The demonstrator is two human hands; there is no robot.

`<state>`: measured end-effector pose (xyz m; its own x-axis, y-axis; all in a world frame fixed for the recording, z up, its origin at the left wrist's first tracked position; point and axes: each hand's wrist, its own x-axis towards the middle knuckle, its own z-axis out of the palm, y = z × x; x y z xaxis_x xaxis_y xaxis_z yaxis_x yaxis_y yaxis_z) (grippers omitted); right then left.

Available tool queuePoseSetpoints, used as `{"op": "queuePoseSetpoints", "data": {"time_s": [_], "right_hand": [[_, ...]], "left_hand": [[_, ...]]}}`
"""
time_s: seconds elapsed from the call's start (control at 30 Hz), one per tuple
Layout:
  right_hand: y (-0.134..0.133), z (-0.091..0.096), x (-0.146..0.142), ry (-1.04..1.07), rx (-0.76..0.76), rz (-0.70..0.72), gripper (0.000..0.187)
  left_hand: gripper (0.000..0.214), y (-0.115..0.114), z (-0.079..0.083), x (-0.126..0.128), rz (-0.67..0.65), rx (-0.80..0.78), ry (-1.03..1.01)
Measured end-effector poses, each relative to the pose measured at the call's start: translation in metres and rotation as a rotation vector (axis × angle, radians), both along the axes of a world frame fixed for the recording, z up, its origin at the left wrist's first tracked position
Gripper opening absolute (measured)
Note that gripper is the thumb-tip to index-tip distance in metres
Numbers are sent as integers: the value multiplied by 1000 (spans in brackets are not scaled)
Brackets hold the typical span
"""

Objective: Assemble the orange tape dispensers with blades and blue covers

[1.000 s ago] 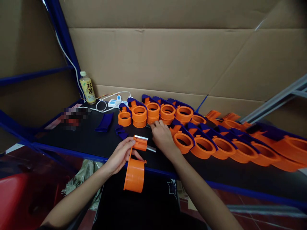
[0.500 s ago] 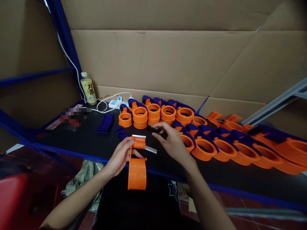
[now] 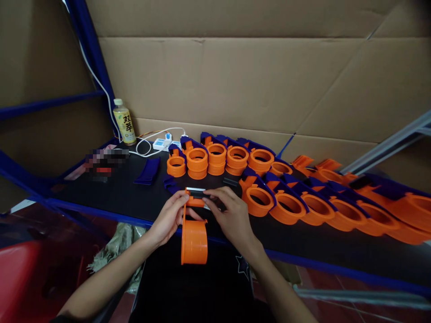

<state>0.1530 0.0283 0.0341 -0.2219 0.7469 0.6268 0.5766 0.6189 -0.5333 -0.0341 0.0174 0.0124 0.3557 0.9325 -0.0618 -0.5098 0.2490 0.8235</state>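
My left hand (image 3: 171, 216) is closed on the side of an orange tape dispenser (image 3: 195, 242), whose round hub hangs below the fingers. Along the dispenser's top edge runs a toothed metal blade (image 3: 195, 189). Just under those teeth lies a small black strip (image 3: 196, 195), pinched at its right end between the thumb and fingers of my right hand (image 3: 230, 208). A thin metal piece, partly hidden behind the right fingers, sticks out to the right of the dispenser. Dark blue plastic pieces (image 3: 171, 183) rest on the table just beyond my left hand.
Several orange and blue dispensers (image 3: 288, 207) stand in rows at the back and right of the black table (image 3: 111, 193). Flat blue pieces (image 3: 147, 171), a power strip (image 3: 163, 144) with white cables and a drink bottle (image 3: 124, 123) are at the left. Another black strip (image 3: 230, 181) lies behind my right hand.
My right hand has moved left and down, bringing the black strip from above the table onto the dispenser beneath the blade. My left hand keeps its hold, almost unmoved.
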Motion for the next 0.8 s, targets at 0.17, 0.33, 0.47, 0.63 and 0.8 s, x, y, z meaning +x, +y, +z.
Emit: {"op": "queuePoseSetpoints", "data": {"time_s": [0.17,0.33,0.47,0.63,0.8], "right_hand": [[-3,-8,-7,-25,68,-50,12],[-6,-7,-14,8,52,-57,11],[-3,0,-11,88,-65,-6,13],[-2,0,-8,169,-121,54,12],[-9,-2,-11,179,-97,75,9]], "left_hand": [[34,-1,1,2,9,24,23],[41,-1,1,4,1,78,85],[42,-2,1,4,21,57,77],[40,-3,2,5,46,29,38],[38,-4,6,5,40,28,44]]}}
